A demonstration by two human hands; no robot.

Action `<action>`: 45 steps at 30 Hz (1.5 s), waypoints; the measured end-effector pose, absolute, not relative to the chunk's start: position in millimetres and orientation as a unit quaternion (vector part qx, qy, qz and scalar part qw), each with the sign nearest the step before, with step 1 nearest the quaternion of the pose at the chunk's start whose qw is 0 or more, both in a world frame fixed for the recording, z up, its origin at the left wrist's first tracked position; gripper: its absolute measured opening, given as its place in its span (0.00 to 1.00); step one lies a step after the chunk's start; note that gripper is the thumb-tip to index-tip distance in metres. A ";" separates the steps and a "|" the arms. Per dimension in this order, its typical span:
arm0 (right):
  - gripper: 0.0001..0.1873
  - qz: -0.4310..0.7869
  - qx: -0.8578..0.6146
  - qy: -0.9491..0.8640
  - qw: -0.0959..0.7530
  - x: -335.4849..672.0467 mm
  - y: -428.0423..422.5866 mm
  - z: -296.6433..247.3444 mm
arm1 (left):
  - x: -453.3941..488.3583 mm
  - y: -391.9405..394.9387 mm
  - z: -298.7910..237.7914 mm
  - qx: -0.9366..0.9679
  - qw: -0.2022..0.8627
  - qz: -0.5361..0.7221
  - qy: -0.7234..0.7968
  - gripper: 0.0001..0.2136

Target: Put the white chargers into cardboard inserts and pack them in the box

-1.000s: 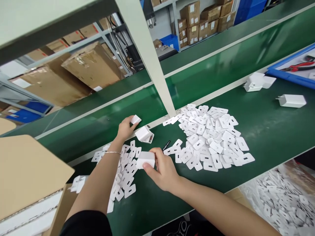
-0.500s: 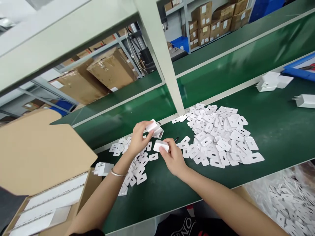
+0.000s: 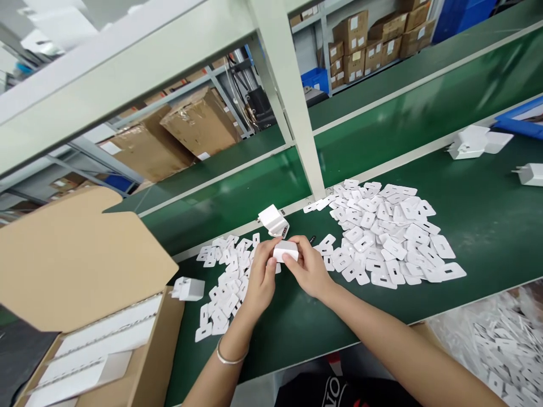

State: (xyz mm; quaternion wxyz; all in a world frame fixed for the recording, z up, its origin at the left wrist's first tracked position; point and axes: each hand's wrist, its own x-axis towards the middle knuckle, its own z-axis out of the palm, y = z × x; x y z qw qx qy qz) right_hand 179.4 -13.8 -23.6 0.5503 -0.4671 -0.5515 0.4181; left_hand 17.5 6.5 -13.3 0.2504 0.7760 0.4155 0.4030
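Between my two hands is a white charger block (image 3: pixel 285 249), held above the green bench. My right hand (image 3: pixel 313 270) grips it from the right, thumb on its near side. My left hand (image 3: pixel 262 278) closes on its left end with thumb and fingers. Just beyond them, another white charger piece (image 3: pixel 274 220) leans at the back edge of the bench. A loose pile of flat white slotted plates (image 3: pixel 224 294) lies by my left hand, and a bigger pile of plates (image 3: pixel 377 232) spreads to the right.
At left stands an open cardboard box (image 3: pixel 156 339) with rows of white blocks. Beside it lies a charger with prongs (image 3: pixel 187 289). More chargers (image 3: pixel 469 142) sit at far right near a blue tray (image 3: pixel 520 118). A pale post (image 3: pixel 303 118) rises behind the bench. A plastic bag of plates (image 3: pixel 504 345) is lower right.
My left hand has let go of the charger piece at the back edge and come down to the charger block in my right hand. The view has shifted slightly.
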 end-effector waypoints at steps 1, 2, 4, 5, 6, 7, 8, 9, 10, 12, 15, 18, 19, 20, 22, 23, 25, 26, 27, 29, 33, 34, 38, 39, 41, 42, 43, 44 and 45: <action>0.16 0.419 -0.464 -0.557 0.546 179.8 -13.4 -23.9 | 17.9 6.4 -14.5 0.773 0.260 0.405 0.413 0.20; 0.16 0.419 -0.463 -0.563 0.542 180.2 -12.8 -24.2 | 18.4 6.3 -15.4 0.771 0.269 0.408 0.409 0.20; 0.17 0.414 -0.461 -0.575 0.534 180.9 -11.5 -24.8 | 19.5 6.1 -17.1 0.767 0.276 0.423 0.395 0.19; 0.17 0.409 -0.460 -0.582 0.532 181.2 -10.8 -25.1 | 19.8 5.9 -18.2 0.766 0.276 0.434 0.385 0.18; 0.17 0.403 -0.459 -0.588 0.530 181.4 -10.2 -25.4 | 19.6 5.7 -19.6 0.766 0.276 0.445 0.374 0.17; 0.17 0.398 -0.458 -0.595 0.526 181.7 -9.7 -25.6 | 19.0 5.6 -21.4 0.765 0.277 0.453 0.364 0.17; 0.17 0.392 -0.457 -0.602 0.524 181.8 -9.2 -25.9 | 17.8 5.7 -23.5 0.763 0.282 0.459 0.359 0.17; 0.17 0.383 -0.455 -0.610 0.524 182.0 -8.7 -26.1 | 16.3 5.9 -25.8 0.756 0.292 0.462 0.360 0.18; 0.17 0.373 -0.452 -0.620 0.522 182.1 -8.2 -26.3 | 14.4 6.5 -28.0 0.745 0.308 0.465 0.367 0.19; 0.18 0.350 -0.442 -0.646 0.515 182.2 -7.0 -26.9 | 10.7 8.7 -30.8 0.703 0.369 0.469 0.387 0.24; 0.21 0.312 -0.417 -0.697 0.494 181.3 -4.7 -28.3 | 7.2 14.2 -28.5 0.617 0.496 0.476 0.383 0.31; 0.22 0.268 -0.402 -0.737 0.472 179.3 -2.4 -30.5 | 6.1 20.4 -21.8 0.591 0.550 0.470 0.357 0.29; 0.21 0.249 -0.403 -0.744 0.472 178.6 -1.8 -31.4 | 6.2 22.2 -20.0 0.595 0.553 0.465 0.352 0.26; 0.22 0.230 -0.408 -0.744 0.476 178.2 -1.4 -32.4 | 6.5 23.8 -18.6 0.600 0.556 0.458 0.348 0.24; 0.25 0.195 -0.420 -0.736 0.494 178.6 -0.5 -34.1 | 7.1 26.4 -16.2 0.603 0.563 0.452 0.338 0.21; 0.29 0.185 -0.424 -0.731 0.502 179.5 0.3 -34.7 | 6.9 27.3 -14.7 0.600 0.565 0.456 0.336 0.21; 0.32 0.169 -0.430 -0.724 0.511 182.7 2.8 -35.3 | 2.9 27.2 -9.1 0.588 0.552 0.486 0.336 0.21; 0.31 0.157 -0.441 -0.721 0.512 185.0 4.7 -35.4 | -2.0 25.7 -5.0 0.582 0.537 0.509 0.337 0.21; 0.29 0.138 -0.459 -0.717 0.506 187.5 7.2 -35.7 | -9.4 22.8 -0.3 0.575 0.518 0.535 0.339 0.21; 0.26 0.070 -0.521 -0.705 0.476 193.6 13.4 -37.7 | -32.9 12.2 9.7 0.570 0.462 0.579 0.357 0.19; 0.28 -0.049 -0.614 -0.680 0.397 205.9 25.1 -49.6 | -110.9 -26.9 24.1 0.551 0.285 0.592 0.515 0.16; 0.30 -0.053 -0.621 -0.677 0.392 207.9 26.6 -53.1 | -134.4 -38.6 26.2 0.530 0.232 0.576 0.578 0.16; 0.34 -0.036 -0.614 -0.687 0.387 208.8 26.8 -61.8 | -226.2 -78.1 29.2 0.416 0.018 0.399 0.817 0.15; 0.34 -0.032 -0.609 -0.695 0.382 207.8 26.3 -62.4 | -245.5 -84.4 28.3 0.403 -0.016 0.338 0.850 0.15; 0.34 -0.027 -0.593 -0.714 0.372 205.9 25.7 -62.5 | -276.7 -91.5 24.2 0.403 -0.059 0.227 0.885 0.14; 0.35 -0.026 -0.583 -0.723 0.370 205.4 25.8 -62.2 | -288.4 -92.2 21.3 0.406 -0.068 0.182 0.893 0.13; 0.35 -0.026 -0.574 -0.730 0.370 205.3 26.1 -62.0 | -297.5 -91.2 18.0 0.407 -0.067 0.146 0.899 0.13; 0.35 -0.029 -0.568 -0.733 0.373 205.8 26.6 -61.9 | -304.3 -88.5 14.6 0.404 -0.061 0.120 0.905 0.14; 0.35 -0.032 -0.567 -0.732 0.376 206.7 27.3 -61.9 | -309.1 -84.6 11.5 0.398 -0.052 0.104 0.910 0.16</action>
